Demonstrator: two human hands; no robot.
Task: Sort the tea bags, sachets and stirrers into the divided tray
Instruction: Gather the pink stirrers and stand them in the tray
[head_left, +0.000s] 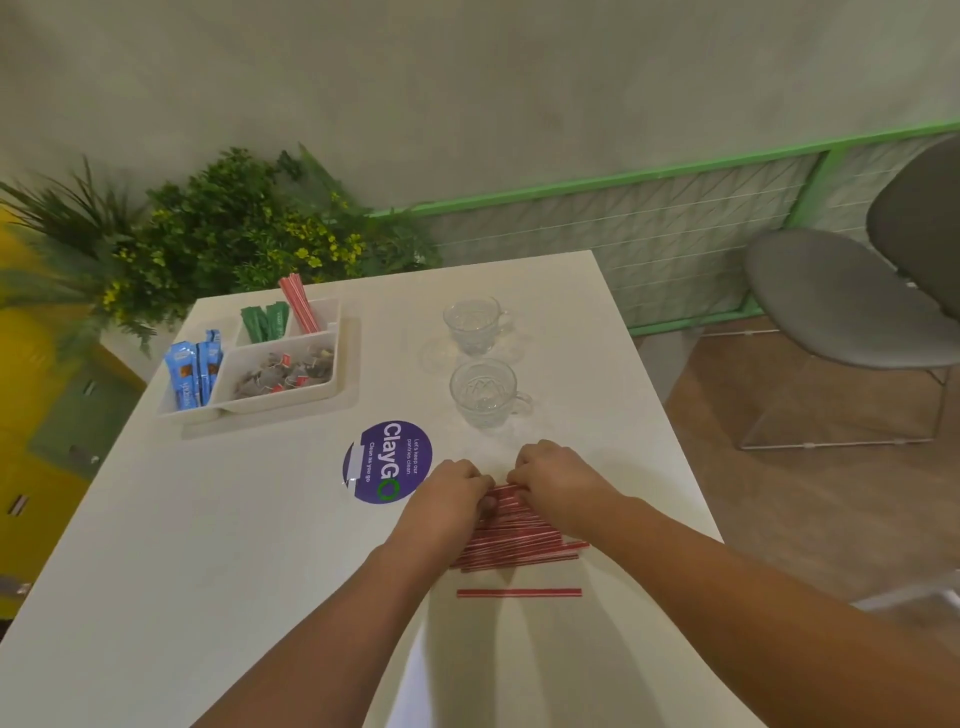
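Observation:
A pile of red-and-white stirrers (519, 543) lies on the white table near the front right. My left hand (451, 493) and my right hand (558, 475) both rest on the far end of the pile, fingers curled onto the stirrers. One stirrer (518, 592) lies alone just nearer to me. The divided tray (340, 387) stands at the back left. It holds blue sachets (193, 375) at the left, green sachets (265, 323) and several stirrers (300, 304) at the back, and tea bags (283, 371) in the large compartment.
Two glass cups (485, 392) (474, 319) stand behind my hands, right of the tray. A purple round sticker (387, 462) lies on the table left of my hands. Plants (218, 228) stand behind the table. A grey chair (852, 296) is at the right.

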